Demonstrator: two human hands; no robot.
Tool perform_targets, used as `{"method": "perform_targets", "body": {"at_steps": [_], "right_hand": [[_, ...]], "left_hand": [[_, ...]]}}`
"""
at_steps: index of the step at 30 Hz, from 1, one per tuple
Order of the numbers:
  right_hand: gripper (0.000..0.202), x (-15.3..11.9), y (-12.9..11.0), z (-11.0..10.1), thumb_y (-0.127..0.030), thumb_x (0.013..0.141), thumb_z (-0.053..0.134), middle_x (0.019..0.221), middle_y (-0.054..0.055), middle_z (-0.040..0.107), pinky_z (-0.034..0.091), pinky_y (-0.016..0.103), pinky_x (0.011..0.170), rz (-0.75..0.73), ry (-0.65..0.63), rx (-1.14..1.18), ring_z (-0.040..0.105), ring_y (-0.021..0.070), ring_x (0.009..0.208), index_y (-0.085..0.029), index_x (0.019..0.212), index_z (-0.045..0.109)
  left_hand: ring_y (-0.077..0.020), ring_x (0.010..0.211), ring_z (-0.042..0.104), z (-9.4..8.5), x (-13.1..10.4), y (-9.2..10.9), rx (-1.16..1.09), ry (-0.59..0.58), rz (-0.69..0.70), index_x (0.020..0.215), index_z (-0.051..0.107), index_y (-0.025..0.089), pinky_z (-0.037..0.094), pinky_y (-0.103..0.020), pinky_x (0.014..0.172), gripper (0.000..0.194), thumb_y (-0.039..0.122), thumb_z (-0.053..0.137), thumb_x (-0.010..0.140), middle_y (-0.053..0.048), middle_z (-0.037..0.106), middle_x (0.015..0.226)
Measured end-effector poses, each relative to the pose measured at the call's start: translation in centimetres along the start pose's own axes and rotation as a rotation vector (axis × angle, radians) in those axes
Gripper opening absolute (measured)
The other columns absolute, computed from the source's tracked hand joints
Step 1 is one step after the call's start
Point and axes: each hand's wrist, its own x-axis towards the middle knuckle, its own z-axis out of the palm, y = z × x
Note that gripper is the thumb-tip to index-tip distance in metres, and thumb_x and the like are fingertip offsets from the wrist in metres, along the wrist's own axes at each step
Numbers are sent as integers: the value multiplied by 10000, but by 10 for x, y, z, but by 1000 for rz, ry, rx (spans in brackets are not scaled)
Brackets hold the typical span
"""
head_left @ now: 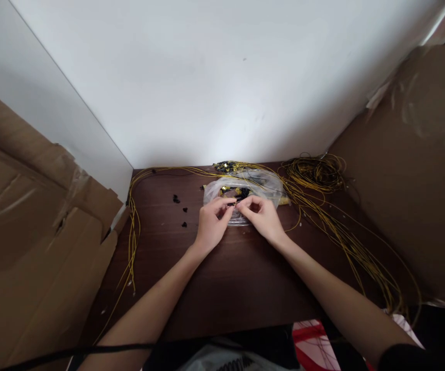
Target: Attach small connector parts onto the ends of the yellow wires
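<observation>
My left hand [211, 223] and my right hand [264, 215] meet over a clear plastic bag [272, 181] in the middle of the table. Thumb and fingers of each are pinched together, the tips almost touching. Something tiny and dark shows between them, too small to name, and the fingers cover most of it. Inside the open bag lie black and yellow small parts [241, 192]. Behind it sits a pile of black and yellow pieces [226, 166] with thin yellow wires attached.
Loose black bits [175, 198] lie left of the bag. A coil of yellow and black wire [315, 172] rests at the back right, and long yellow wires [342, 242] trail over the right edge. Cardboard [33, 232] stands on both sides; a white wall [207, 93] closes the back.
</observation>
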Motion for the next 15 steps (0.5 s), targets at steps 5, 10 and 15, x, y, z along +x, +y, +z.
{"method": "perform_targets", "body": {"at_steps": [5, 10, 15], "right_hand": [[175, 1, -1, -1, -340, 685, 624, 605, 5, 603, 407, 255, 548, 32, 2, 54, 512, 121, 545, -167, 657, 611], [164, 2, -2, 0, -324, 646, 637, 564, -9, 576, 377, 239, 496, 76, 5, 132, 473, 101, 490, -165, 628, 599], [119, 1, 0, 2, -282, 648, 631, 528, -17, 557, 384, 244, 499, 54, -8, 164, 476, 105, 482, -173, 621, 590]], "left_hand": [[-148, 740, 604, 0, 0, -1, -16, -15, 17, 928, 675, 172, 483, -260, 671, 189, 189, 557, 781, -59, 663, 852], [-155, 769, 607, -1, 0, 0, -28, -28, 44, 919, 678, 172, 487, -275, 712, 178, 194, 561, 786, -63, 664, 878], [-156, 752, 608, 0, -1, 3, -15, -17, 55, 909, 680, 178, 491, -284, 696, 170, 187, 570, 781, -64, 666, 876]]}}
